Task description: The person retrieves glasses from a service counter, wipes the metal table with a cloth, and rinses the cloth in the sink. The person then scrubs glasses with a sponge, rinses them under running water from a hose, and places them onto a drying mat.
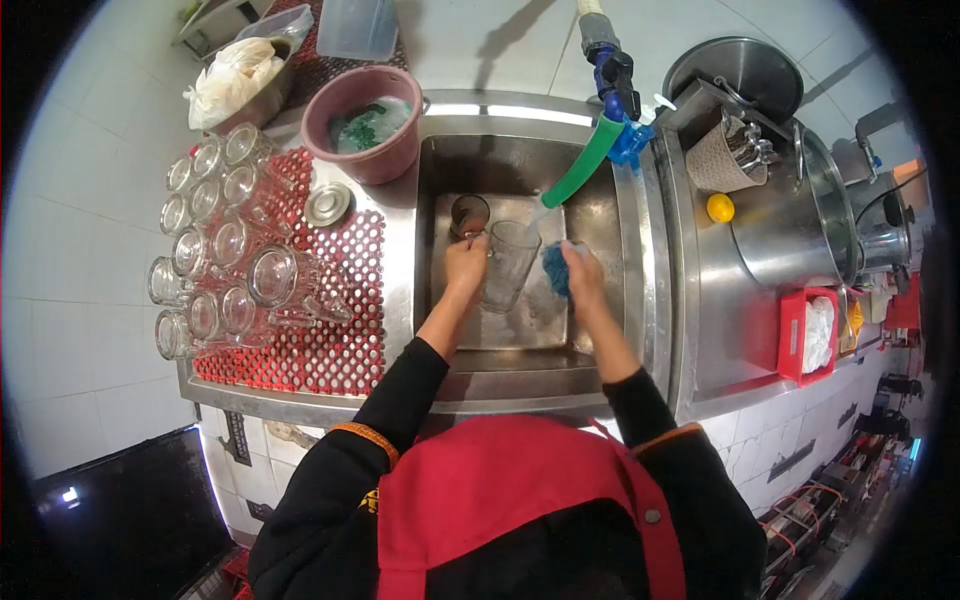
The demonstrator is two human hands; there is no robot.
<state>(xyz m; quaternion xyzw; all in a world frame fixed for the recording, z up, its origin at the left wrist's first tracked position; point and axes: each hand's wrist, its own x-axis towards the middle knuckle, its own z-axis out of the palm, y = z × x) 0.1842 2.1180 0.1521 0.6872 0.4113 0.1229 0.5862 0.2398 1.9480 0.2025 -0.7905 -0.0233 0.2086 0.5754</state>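
My left hand (465, 268) is closed on the handle side of a clear glass mug (511, 270), which is tilted inside the metal sink (485, 357). A brownish glass (468, 214) stands in the sink just beyond that hand. My right hand (584, 275) grips a blue scrubbing pad (556, 270), apart from the mug and to its right. Between and above my hands, a green hose (583, 163) hangs from the blue tap (612, 85), with water coming from its end near the mug's rim.
Several upturned glass mugs (273, 275) crowd a red perforated mat (350, 340) on the left, with a metal lid (327, 204) nearby. A pink bucket (322, 100) holds suds and green scrubbers. On the right are a cutlery basket (712, 163), a lemon (720, 208) and a red box (792, 335).
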